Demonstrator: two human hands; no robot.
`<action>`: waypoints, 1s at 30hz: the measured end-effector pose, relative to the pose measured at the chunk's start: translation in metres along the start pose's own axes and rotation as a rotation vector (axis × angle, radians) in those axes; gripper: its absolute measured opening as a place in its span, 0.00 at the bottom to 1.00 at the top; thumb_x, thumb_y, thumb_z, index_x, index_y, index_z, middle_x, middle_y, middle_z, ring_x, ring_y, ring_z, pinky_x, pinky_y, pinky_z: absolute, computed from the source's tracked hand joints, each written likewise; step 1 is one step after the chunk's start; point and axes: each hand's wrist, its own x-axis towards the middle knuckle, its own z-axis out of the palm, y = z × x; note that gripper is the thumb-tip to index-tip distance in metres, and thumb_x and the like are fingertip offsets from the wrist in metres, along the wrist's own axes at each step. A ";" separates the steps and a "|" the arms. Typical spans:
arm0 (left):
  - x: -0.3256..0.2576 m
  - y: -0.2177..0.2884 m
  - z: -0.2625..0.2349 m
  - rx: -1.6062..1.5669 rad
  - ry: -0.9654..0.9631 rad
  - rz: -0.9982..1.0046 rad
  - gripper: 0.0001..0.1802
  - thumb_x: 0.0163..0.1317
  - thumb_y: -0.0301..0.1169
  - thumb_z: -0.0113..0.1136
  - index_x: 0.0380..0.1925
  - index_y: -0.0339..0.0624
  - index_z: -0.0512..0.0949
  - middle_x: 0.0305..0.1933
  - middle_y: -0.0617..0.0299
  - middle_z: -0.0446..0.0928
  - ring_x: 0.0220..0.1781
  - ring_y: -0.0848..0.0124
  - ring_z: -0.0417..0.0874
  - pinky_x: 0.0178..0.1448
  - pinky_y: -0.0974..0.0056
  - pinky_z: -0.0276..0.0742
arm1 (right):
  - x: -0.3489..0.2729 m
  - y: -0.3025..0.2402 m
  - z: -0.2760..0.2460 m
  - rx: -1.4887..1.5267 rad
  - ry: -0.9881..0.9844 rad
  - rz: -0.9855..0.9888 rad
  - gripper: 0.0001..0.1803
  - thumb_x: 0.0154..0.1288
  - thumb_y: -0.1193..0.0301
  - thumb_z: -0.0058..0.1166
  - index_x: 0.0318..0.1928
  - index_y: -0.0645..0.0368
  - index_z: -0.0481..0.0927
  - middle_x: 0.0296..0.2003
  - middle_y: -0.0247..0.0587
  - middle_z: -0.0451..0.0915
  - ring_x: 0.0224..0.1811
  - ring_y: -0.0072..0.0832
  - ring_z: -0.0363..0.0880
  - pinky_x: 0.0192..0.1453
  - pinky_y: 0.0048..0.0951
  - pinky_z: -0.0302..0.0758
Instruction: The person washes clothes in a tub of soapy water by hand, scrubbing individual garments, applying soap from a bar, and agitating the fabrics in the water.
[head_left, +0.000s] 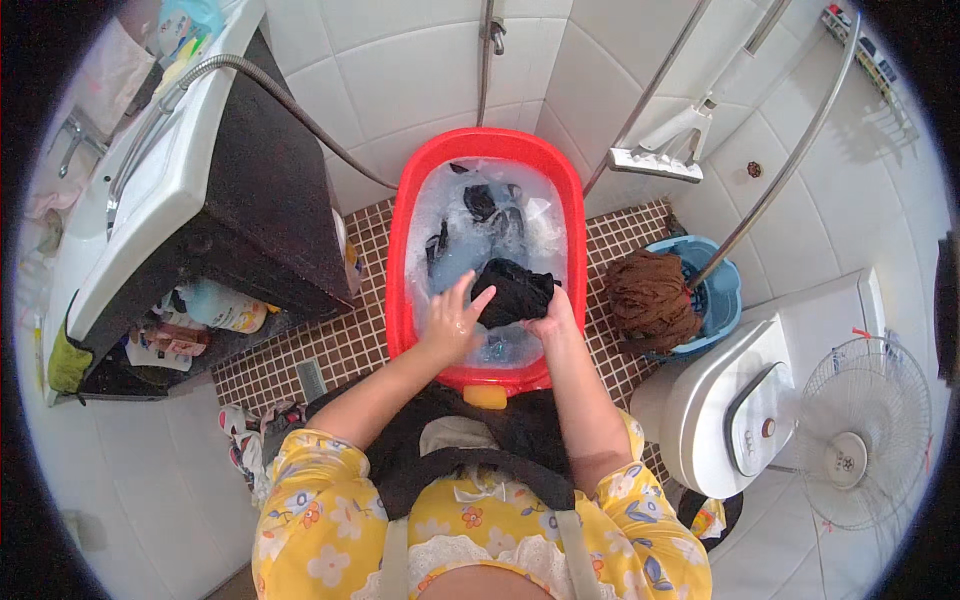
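Observation:
A wad of wet black cloth [512,290] is held over the near half of a red tub [402,240]. My right hand [552,315] grips its right end. My left hand [455,322] is at the cloth's left side with fingers spread, the index fingertip at its edge. Sudsy, bluish water [460,245] fills the tub, and more dark garments [490,205] float at its far end. On the near rim lies a yellow block [485,397] that looks like laundry soap.
A mop with a brown head [655,300] stands in a blue bucket [718,295] right of the tub. Beyond it are a white toilet [720,420] and a fan [850,450]. A black cabinet with a white sink [150,190] is at left; a shower hose [290,105] hangs toward the tub.

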 end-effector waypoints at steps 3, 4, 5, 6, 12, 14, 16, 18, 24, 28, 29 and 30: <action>0.011 -0.001 -0.025 0.419 0.562 0.318 0.31 0.44 0.36 0.61 0.54 0.61 0.71 0.65 0.45 0.58 0.63 0.53 0.63 0.58 0.41 0.60 | -0.014 0.008 0.004 -0.090 -0.076 0.050 0.11 0.56 0.68 0.46 0.33 0.62 0.78 0.33 0.49 0.80 0.36 0.41 0.81 0.44 0.42 0.78; 0.012 0.003 -0.033 0.419 0.562 0.317 0.31 0.44 0.36 0.61 0.54 0.61 0.71 0.65 0.45 0.58 0.63 0.53 0.63 0.58 0.41 0.60 | -0.016 0.009 0.003 -0.090 -0.076 0.050 0.11 0.56 0.68 0.46 0.33 0.62 0.78 0.33 0.49 0.80 0.36 0.41 0.81 0.44 0.42 0.78; 0.013 0.007 -0.040 0.443 0.504 0.428 0.30 0.45 0.36 0.60 0.54 0.63 0.71 0.64 0.47 0.59 0.63 0.53 0.64 0.57 0.40 0.60 | -0.019 0.009 0.001 -0.062 -0.113 0.030 0.11 0.56 0.69 0.46 0.33 0.62 0.78 0.33 0.49 0.80 0.37 0.41 0.80 0.45 0.43 0.78; 0.012 0.008 -0.042 0.465 0.446 0.538 0.29 0.46 0.36 0.60 0.54 0.66 0.71 0.64 0.49 0.60 0.63 0.54 0.64 0.57 0.39 0.60 | -0.021 0.010 0.000 -0.035 -0.149 0.010 0.11 0.56 0.69 0.45 0.33 0.63 0.78 0.34 0.49 0.80 0.38 0.41 0.80 0.46 0.44 0.77; 0.003 0.000 -0.033 0.527 0.471 0.576 0.26 0.49 0.35 0.57 0.51 0.69 0.71 0.63 0.50 0.63 0.62 0.54 0.66 0.56 0.39 0.62 | -0.027 0.013 0.006 0.003 -0.115 -0.105 0.12 0.57 0.70 0.44 0.38 0.61 0.76 0.36 0.48 0.79 0.39 0.41 0.79 0.46 0.43 0.77; 0.010 0.006 -0.038 0.502 0.529 0.582 0.28 0.49 0.35 0.58 0.55 0.65 0.69 0.61 0.50 0.65 0.60 0.52 0.68 0.57 0.42 0.64 | -0.029 0.020 0.015 -0.028 -0.079 -0.106 0.12 0.58 0.70 0.43 0.40 0.61 0.76 0.37 0.48 0.79 0.40 0.41 0.79 0.46 0.43 0.76; 0.015 0.011 -0.040 0.366 0.502 0.580 0.30 0.49 0.35 0.59 0.56 0.61 0.67 0.59 0.49 0.67 0.58 0.51 0.70 0.56 0.46 0.66 | -0.045 0.029 0.028 -0.060 0.019 -0.316 0.13 0.59 0.72 0.42 0.43 0.61 0.75 0.38 0.47 0.79 0.40 0.40 0.79 0.46 0.42 0.76; 0.015 0.021 -0.041 0.222 0.464 0.580 0.32 0.48 0.35 0.60 0.58 0.56 0.66 0.57 0.49 0.69 0.56 0.50 0.72 0.56 0.50 0.68 | -0.072 0.037 0.049 -0.118 0.083 -0.388 0.14 0.58 0.75 0.43 0.46 0.62 0.73 0.39 0.45 0.79 0.39 0.38 0.80 0.46 0.38 0.77; 0.025 0.031 -0.062 -0.373 0.137 0.183 0.38 0.37 0.32 0.70 0.53 0.40 0.67 0.49 0.46 0.73 0.52 0.53 0.75 0.55 0.60 0.71 | -0.091 0.045 0.079 -0.136 0.043 -0.692 0.16 0.55 0.81 0.42 0.45 0.65 0.74 0.37 0.42 0.78 0.37 0.32 0.79 0.44 0.31 0.77; 0.029 0.013 -0.030 -0.641 0.495 0.062 0.32 0.34 0.27 0.70 0.45 0.36 0.71 0.38 0.56 0.78 0.44 0.66 0.79 0.53 0.64 0.71 | -0.078 0.040 0.103 -0.266 0.029 -0.920 0.14 0.52 0.82 0.43 0.39 0.66 0.78 0.33 0.38 0.78 0.35 0.24 0.77 0.43 0.24 0.73; 0.037 0.009 -0.022 -0.798 0.524 0.031 0.28 0.35 0.24 0.65 0.43 0.35 0.72 0.37 0.59 0.78 0.43 0.69 0.78 0.53 0.65 0.71 | -0.073 0.032 0.101 -0.402 -0.018 -0.994 0.13 0.52 0.83 0.43 0.38 0.67 0.78 0.33 0.38 0.78 0.35 0.23 0.76 0.43 0.23 0.73; 0.042 0.001 -0.019 -0.791 0.520 0.027 0.28 0.35 0.24 0.65 0.43 0.35 0.72 0.37 0.59 0.78 0.43 0.69 0.78 0.53 0.65 0.71 | -0.068 0.027 0.101 -0.538 -0.067 -1.064 0.13 0.51 0.83 0.43 0.37 0.67 0.78 0.33 0.37 0.79 0.35 0.22 0.76 0.43 0.22 0.72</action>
